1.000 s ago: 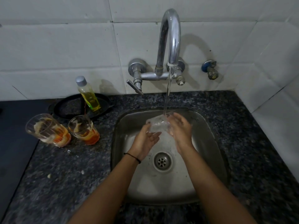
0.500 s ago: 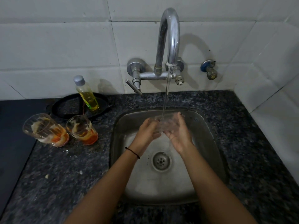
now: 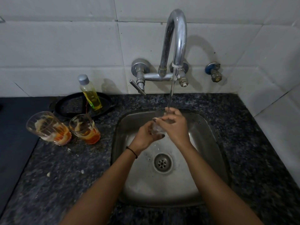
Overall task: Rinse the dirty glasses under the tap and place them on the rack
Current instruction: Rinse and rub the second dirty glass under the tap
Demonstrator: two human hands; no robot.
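Glass (image 3: 158,128), head view: sitting over the sink (image 3: 209,127), under water running from the tap (image 3: 177,38). Left grip (image 3: 145,138) is clasping its lower part; right grip (image 3: 177,127) is curling fingers over its upper part, both gripping it. Big dirty glass (image 3: 48,127) and small dirty glass (image 3: 84,129) are standing just beside each other on the counter (image 3: 65,176), left of the sink, with a bottle (image 3: 90,93) standing behind them.

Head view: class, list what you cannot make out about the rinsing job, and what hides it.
- Glass, head view: mostly covered by the left hand and right hand; its cleanness cannot be told.
- Rack, head view: none shows; it may lie beyond the frame edge.
- Bottle label, head view: too small and dim to read.
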